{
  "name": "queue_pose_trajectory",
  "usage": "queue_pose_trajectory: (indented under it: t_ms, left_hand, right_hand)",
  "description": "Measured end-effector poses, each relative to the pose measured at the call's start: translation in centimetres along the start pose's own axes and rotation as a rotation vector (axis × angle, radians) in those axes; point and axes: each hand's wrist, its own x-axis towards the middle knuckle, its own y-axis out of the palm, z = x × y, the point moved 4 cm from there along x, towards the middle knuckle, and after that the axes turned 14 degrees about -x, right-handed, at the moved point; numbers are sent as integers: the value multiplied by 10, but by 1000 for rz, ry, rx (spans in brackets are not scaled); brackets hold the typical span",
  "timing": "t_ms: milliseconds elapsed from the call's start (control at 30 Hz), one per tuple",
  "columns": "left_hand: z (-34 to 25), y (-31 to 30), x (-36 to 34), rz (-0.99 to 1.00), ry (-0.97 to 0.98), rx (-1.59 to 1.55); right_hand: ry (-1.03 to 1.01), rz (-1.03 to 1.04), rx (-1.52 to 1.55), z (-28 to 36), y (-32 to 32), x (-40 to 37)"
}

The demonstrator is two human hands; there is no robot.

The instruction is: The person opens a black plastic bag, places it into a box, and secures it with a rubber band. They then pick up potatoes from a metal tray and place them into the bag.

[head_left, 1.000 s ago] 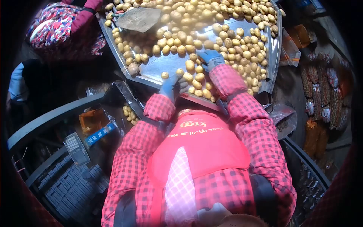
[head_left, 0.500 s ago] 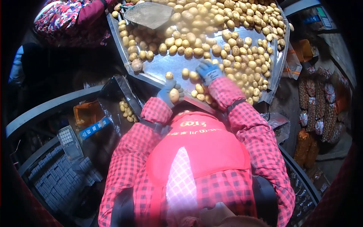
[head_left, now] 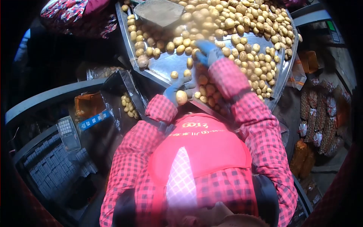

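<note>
My left hand (head_left: pixel 174 90), in a blue-grey glove, is at the near edge of the metal sorting table (head_left: pixel 160 68). A potato (head_left: pixel 182 97) sits in its grip against the palm, with some fingers stretched out to the right. Two loose potatoes lie just beyond those fingers. My right hand (head_left: pixel 209 53), gloved in blue and blurred by motion, is over the near side of the potato pile (head_left: pixel 242 22). Its fingers point left, apart from the thumb, and I see nothing held in them. More potatoes lie in shadow below my right forearm.
A metal scoop (head_left: pixel 160 12) rests on the pile at the back left. A person in a patterned sleeve (head_left: pixel 64 13) is beyond the left side. Potatoes lie in a black-lined container (head_left: pixel 129 106) at lower left, near a scale keypad (head_left: pixel 69 132). Bagged goods (head_left: pixel 317 113) are at right.
My right hand has moved away from me, from the bare metal toward the pile. My left hand keeps its potato while its fingers have spread. The view has shifted slightly.
</note>
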Motion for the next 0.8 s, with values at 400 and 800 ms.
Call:
queue_pose_trajectory:
  t_ms: [400, 800]
  left_hand:
    - [2, -7, -16, -121, 124, 55]
    - [19, 12, -18, 61, 12, 197]
  right_hand:
    - [341, 509, -371, -33, 17, 19]
    - [41, 432, -396, -44, 27, -4]
